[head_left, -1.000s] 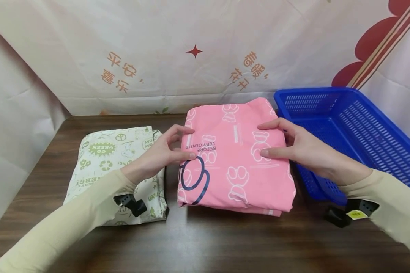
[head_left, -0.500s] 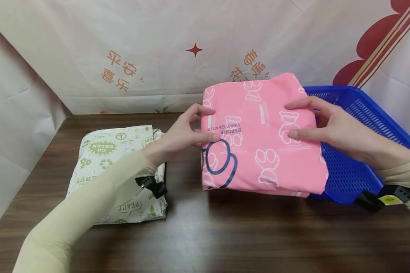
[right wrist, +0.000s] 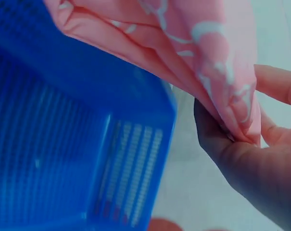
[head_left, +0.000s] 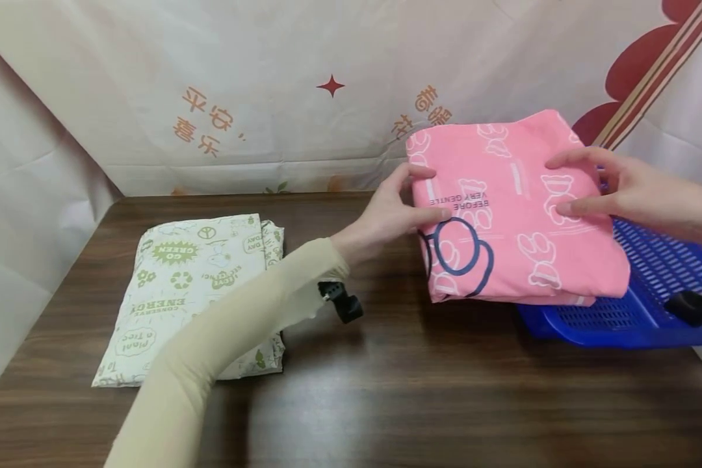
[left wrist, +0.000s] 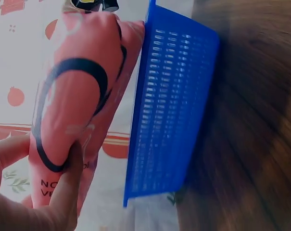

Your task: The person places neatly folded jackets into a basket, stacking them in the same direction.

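"What place are we seeing?"
"A cloth-screened workspace: printed cloth point(head_left: 304, 130) is hanging along the table's point(head_left: 421, 403) far edge (orange characters point(head_left: 221, 117), red star point(head_left: 330, 86)), white cloth point(head_left: 23, 162) is lining its left edge."

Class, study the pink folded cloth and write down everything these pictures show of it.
The pink folded cloth looks like soft fabric, in a thick, roughly square bundle with layered edges. White cartoon outlines, dark blue loops and lettering including VERY GENTLE decorate it. It is held up at a slant, partly over the blue basket; whether they touch is unclear. The left hand grips one side, the right hand the opposite side.
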A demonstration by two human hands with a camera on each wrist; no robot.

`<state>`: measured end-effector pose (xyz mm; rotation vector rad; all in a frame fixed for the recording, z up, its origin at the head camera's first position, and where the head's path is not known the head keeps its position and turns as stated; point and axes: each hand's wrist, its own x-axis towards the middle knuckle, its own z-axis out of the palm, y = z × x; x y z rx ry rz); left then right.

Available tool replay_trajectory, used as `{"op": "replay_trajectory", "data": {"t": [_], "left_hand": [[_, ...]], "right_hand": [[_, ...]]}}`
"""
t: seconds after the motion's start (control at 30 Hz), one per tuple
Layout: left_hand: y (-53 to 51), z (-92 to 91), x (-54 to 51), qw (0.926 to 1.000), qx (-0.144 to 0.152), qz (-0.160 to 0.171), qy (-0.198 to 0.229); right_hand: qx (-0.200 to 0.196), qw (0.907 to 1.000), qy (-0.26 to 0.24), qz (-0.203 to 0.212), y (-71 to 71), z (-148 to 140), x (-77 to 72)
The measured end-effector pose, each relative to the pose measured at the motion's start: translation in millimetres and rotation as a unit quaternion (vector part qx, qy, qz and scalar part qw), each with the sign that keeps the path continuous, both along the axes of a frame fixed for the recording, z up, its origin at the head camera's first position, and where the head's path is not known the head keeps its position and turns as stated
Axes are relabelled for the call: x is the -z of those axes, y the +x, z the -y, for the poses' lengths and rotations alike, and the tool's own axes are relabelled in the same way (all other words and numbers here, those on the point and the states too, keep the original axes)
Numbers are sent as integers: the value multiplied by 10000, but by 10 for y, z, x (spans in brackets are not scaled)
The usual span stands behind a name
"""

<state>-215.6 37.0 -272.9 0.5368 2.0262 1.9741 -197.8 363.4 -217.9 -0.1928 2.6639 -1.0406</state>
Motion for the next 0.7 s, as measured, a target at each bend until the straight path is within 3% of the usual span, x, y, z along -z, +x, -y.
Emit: {"op": "replay_trajectory", "data": {"t": [0.2, 0.3, 0.4, 0.63, 0.7], "left_hand": [[-19, -453, 19, 9987, -172, 170, 453], [4, -685, 18, 9977, -339, 53, 577], [23, -899, 26, 9979, -529, -210, 315], [-13, -1228, 76, 9953, -597, -689, -334], [-27, -1281, 86, 9926, -646, -848, -575]], "right_hand": [[58, 9983, 514, -267, -94, -342, -47], [111, 9976, 518, -442, -169, -540, -32], [250, 9964, 511, -628, -236, -763, -15], [204, 9958, -495, -748, -291, -1157, 20], [148, 9953, -580, -767, -303, -1207, 37]]}}
